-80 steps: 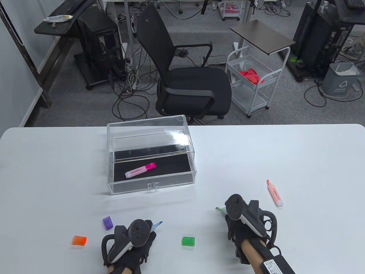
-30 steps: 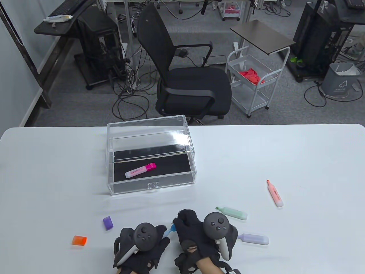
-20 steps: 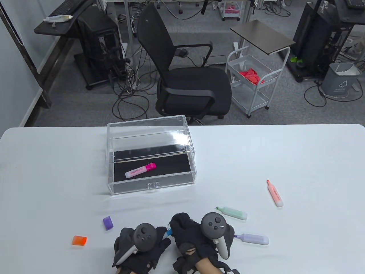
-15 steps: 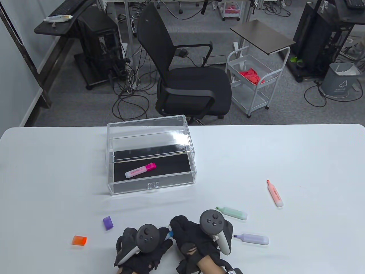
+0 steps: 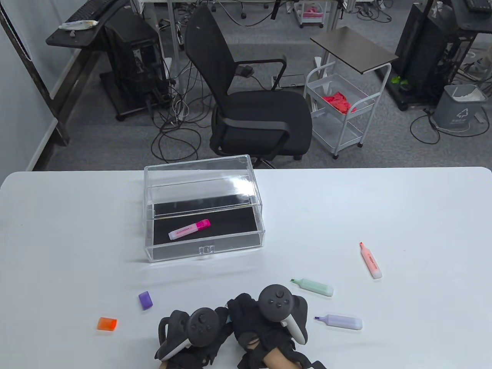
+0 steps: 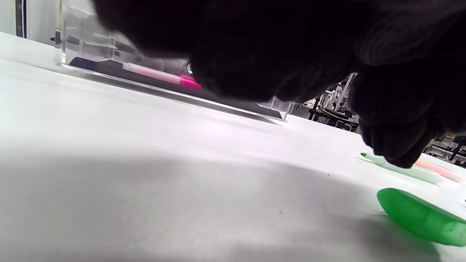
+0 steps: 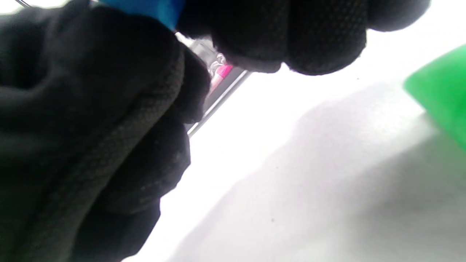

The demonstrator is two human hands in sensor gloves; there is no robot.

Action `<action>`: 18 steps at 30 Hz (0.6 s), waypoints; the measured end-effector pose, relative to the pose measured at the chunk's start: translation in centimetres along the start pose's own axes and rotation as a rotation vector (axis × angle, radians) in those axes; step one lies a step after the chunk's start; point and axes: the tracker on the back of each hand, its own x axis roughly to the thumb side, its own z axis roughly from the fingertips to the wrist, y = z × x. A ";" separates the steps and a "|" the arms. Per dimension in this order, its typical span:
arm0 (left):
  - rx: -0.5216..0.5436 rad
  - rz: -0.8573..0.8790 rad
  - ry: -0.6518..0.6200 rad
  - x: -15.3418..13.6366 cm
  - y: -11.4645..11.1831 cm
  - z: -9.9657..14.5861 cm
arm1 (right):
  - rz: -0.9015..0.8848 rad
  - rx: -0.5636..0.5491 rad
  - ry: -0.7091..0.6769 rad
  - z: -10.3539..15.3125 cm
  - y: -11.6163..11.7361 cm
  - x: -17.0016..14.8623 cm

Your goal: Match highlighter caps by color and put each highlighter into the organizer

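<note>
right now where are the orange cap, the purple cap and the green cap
orange cap (image 5: 107,324): table view, middle of its top face
purple cap (image 5: 145,300): table view, its centre
green cap (image 6: 418,217): left wrist view, its curved side

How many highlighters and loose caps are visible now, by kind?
Highlighters lying free: 4 (pink highlighter, green highlighter, purple highlighter, orange highlighter)
Loose caps: 3 (purple cap, orange cap, green cap)
Blue piece gripped by right hand: 1
Total: 8

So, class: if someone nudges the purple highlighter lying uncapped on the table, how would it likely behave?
The purple highlighter looks like small rigid plastic, so probably light and stiff. Its body seems flattish, so it would likely slide rather than roll. Its exposed tip could mark the white table.
</note>
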 end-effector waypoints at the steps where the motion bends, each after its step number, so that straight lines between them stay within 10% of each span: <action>1: 0.004 0.002 -0.003 0.1 0.1 0.0 | 0.002 -0.002 -0.008 0.0 0.0 0.1; 18: 0.005 -0.021 0.112 -1.9 -0.2 0.0 | 0.233 -0.032 -0.076 0.8 -1.6 2.0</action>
